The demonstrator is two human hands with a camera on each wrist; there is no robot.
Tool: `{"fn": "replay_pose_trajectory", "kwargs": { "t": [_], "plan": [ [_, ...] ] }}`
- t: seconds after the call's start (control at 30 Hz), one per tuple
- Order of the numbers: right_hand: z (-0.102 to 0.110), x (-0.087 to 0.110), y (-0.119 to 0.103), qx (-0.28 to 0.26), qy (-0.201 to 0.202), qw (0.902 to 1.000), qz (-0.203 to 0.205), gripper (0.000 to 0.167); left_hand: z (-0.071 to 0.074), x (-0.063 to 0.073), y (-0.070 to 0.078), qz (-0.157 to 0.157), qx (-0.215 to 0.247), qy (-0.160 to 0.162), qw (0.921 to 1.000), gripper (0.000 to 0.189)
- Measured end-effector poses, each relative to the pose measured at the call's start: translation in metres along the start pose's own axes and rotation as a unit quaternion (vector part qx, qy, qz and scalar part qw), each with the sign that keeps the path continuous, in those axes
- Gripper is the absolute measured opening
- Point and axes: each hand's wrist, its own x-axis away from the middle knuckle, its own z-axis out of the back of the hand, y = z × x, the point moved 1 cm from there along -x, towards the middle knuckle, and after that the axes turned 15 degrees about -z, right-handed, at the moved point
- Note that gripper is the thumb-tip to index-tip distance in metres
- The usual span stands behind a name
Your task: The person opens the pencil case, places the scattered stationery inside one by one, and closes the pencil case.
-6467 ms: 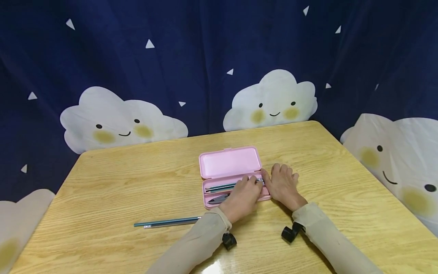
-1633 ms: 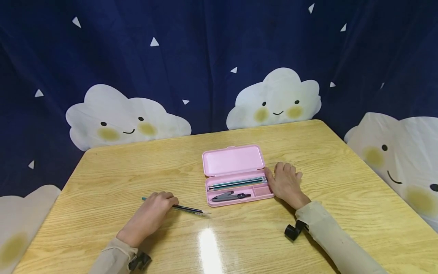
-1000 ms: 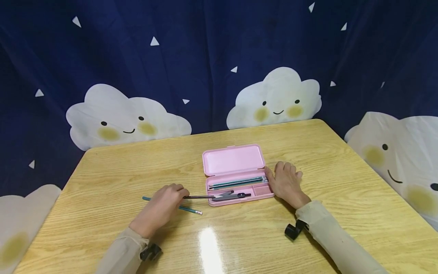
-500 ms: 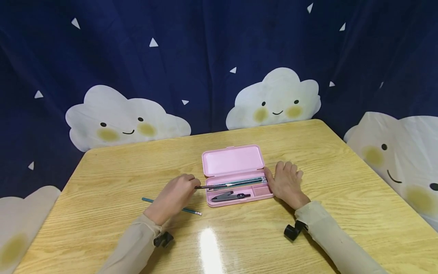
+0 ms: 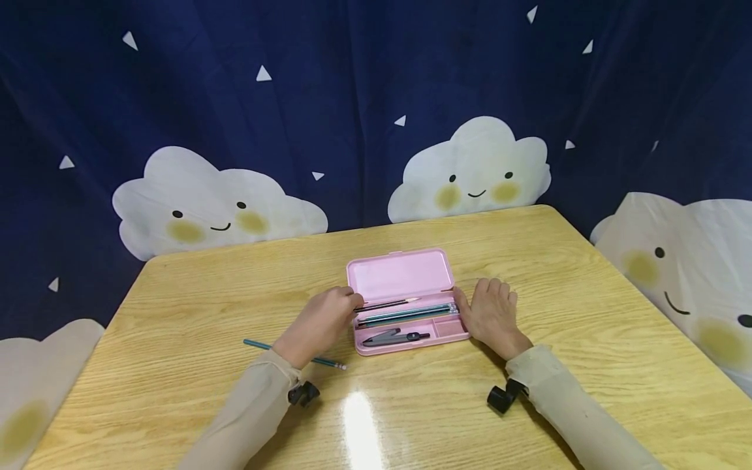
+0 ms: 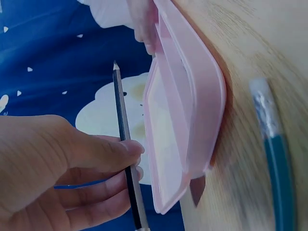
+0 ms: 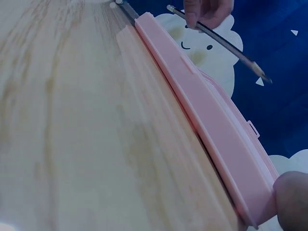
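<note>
A dark pencil (image 5: 384, 305) is pinched between the thumb and fingers of my left hand (image 5: 322, 324), its sharpened tip pointing right. In the right wrist view the pencil (image 7: 226, 44) hangs above the pink pencil case (image 7: 211, 130), apart from it. The case stands with its lid (image 5: 401, 274) raised. Several pencils (image 5: 405, 316) lie in its long compartment, and a grey drawing compass (image 5: 388, 338) lies in the front one. My right hand (image 5: 490, 316) rests at the case's right end, and its thumb (image 7: 292, 197) touches the case there.
A teal pencil (image 5: 330, 363) with an eraser end lies on the wooden table (image 5: 205, 307) left of the case, partly under my left forearm. A dark blue curtain (image 5: 329, 98) with clouds hangs behind the table.
The left hand took the dark pencil from beside the teal one and carried it right and away from me, over the case's back part. The right hand stays at the case's end.
</note>
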Motion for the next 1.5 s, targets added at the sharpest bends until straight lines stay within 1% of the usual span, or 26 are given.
{"fn": "replay_pose_trajectory", "kwargs": {
  "t": [0.13, 0.23, 0.4, 0.6, 0.77, 0.97, 1.2, 1.5],
  "plan": [
    [0.000, 0.000, 0.000, 0.002, -0.005, 1.0000, 0.000, 0.050, -0.005, -0.009, -0.001, -0.006, 0.010, 0.000, 0.9999, 0.010],
    [0.000, 0.000, -0.001, 0.003, -0.005, 1.0000, -0.001, 0.049, -0.009, -0.015, -0.002, -0.004, 0.019, -0.006, 0.9998, 0.011],
    [-0.001, 0.000, -0.002, 0.002, -0.012, 0.9999, -0.002, 0.049, -0.016, -0.022, -0.004, 0.003, 0.027, -0.026, 0.9993, 0.013],
    [0.001, 0.000, -0.002, 0.005, -0.010, 0.9999, -0.002, 0.049, -0.021, -0.029, -0.007, 0.002, 0.020, -0.049, 0.9986, 0.009],
    [0.001, 0.001, -0.002, 0.002, -0.011, 0.9999, -0.004, 0.049, -0.028, -0.034, -0.010, 0.003, 0.019, -0.065, 0.9977, 0.009],
    [-0.001, 0.001, -0.002, 0.001, -0.012, 0.9999, -0.007, 0.049, -0.033, -0.038, -0.010, -0.007, 0.023, -0.067, 0.9975, 0.014],
    [0.000, 0.000, -0.003, -0.001, -0.014, 0.9998, -0.010, 0.048, -0.039, -0.043, -0.007, 0.007, 0.021, -0.084, 0.9962, 0.020],
    [0.000, 0.000, -0.001, 0.002, -0.025, 0.9996, -0.016, 0.048, -0.043, -0.048, -0.005, 0.005, 0.021, -0.093, 0.9955, 0.021]
  ]
}}
